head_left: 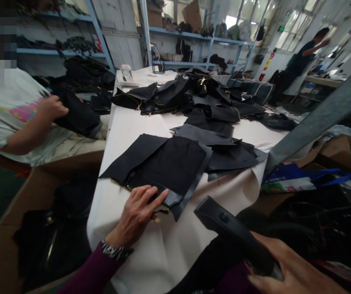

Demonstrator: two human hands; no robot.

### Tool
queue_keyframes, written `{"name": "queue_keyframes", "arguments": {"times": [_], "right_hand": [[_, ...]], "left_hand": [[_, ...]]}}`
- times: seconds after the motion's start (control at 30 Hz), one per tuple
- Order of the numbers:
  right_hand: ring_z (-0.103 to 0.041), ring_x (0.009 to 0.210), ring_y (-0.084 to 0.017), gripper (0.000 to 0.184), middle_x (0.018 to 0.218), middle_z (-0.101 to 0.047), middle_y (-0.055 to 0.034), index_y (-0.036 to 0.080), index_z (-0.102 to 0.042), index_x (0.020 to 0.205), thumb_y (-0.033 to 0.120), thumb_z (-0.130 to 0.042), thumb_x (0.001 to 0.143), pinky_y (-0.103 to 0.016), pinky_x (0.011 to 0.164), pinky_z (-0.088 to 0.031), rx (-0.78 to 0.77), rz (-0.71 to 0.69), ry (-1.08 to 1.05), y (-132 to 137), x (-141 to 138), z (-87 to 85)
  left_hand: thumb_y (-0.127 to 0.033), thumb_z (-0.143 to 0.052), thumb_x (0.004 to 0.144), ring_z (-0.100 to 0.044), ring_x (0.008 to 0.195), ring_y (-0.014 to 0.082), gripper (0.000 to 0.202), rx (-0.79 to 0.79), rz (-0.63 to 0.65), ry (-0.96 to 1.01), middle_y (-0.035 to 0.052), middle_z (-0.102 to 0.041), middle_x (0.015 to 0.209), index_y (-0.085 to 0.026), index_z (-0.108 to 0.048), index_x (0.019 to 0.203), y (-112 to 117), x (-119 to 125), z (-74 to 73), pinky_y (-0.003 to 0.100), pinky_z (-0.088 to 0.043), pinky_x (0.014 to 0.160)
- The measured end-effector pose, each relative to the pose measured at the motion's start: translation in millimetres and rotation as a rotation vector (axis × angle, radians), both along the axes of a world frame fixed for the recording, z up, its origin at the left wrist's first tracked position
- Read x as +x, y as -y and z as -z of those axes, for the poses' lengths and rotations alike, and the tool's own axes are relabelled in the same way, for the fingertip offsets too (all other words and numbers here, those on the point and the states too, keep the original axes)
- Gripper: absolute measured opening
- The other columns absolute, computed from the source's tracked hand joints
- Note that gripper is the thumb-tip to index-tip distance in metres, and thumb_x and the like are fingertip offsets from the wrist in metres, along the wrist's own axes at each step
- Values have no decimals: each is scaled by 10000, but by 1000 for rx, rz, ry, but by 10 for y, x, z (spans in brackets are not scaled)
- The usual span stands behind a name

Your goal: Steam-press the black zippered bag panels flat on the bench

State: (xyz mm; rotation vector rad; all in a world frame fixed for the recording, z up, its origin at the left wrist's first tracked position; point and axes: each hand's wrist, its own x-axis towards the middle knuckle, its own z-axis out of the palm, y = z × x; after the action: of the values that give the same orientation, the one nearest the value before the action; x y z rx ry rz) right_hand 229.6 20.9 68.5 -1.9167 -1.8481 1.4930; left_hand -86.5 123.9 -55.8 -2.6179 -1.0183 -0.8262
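My left hand (138, 210) lies on the lower edge of a flat black bag piece (169, 163) with a gold zipper along its near side. Its fingers are stretched out and pressed down, index finger pointing right. At the lower right my right hand (288, 261) grips a black elongated tool (233, 232) by its handle. The tool's blunt, wide end, with a round spot on its side, points up and left, apart from the piece; its exact kind is unclear. More flat black pieces (233, 159) lie just behind, partly overlapping.
Black zippered pieces (175, 94) heap across the far part of the white-covered table (120, 126). A co-worker (34, 110) at left handles black fabric. Cardboard boxes (13, 208) stand at both sides. A slanted metal post (319, 118) rises at right, near a blue bag (288, 175).
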Motion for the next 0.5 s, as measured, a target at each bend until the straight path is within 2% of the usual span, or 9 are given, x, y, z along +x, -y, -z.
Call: {"name": "queue_keyframes", "arguments": {"times": [0.03, 0.13, 0.23, 0.33, 0.5], "right_hand": [[-619, 832, -265, 190, 842, -644, -22, 220, -635, 847, 388, -619, 758, -306, 705, -507, -48, -18, 7, -69, -72, -55], [-608, 933, -268, 239, 946, -647, -21, 218, -626, 964, 381, -613, 789, -300, 751, -497, -96, -6, -16, -189, -159, -108], [-590, 1017, -284, 309, 1065, -646, -40, 228, -613, 1090, 329, -592, 799, -344, 833, -481, -66, -36, -4, -241, -118, -29], [-571, 1059, -311, 386, 1127, -630, -64, 241, -600, 1148, 357, -593, 780, -412, 886, -465, -55, -63, 67, -321, -119, 39], [-603, 977, -300, 265, 1062, -654, -60, 230, -637, 1001, 322, -571, 762, -410, 824, -489, -21, -117, 81, -484, -291, 16]], "left_hand": [[-107, -492, 886, -463, 1038, 273, 452, 0, -5, 3, 128, -533, 1075, -166, -481, 1335, -1, -1, 14, 434, -418, 887], [-104, -479, 893, -465, 1038, 276, 427, 15, 2, 24, 130, -540, 1074, -151, -500, 1317, -6, -2, 57, 445, -424, 875], [-95, -460, 898, -470, 1024, 282, 407, 28, 26, 40, 139, -543, 1070, -120, -515, 1300, -11, -9, 76, 460, -425, 858], [-96, -453, 899, -467, 1033, 295, 406, 17, 41, 35, 150, -541, 1083, -96, -513, 1300, -11, -22, 77, 473, -420, 859], [-88, -460, 892, -466, 1051, 308, 417, -19, 58, 45, 154, -548, 1094, -86, -505, 1306, -6, -36, 81, 489, -408, 877]]}}
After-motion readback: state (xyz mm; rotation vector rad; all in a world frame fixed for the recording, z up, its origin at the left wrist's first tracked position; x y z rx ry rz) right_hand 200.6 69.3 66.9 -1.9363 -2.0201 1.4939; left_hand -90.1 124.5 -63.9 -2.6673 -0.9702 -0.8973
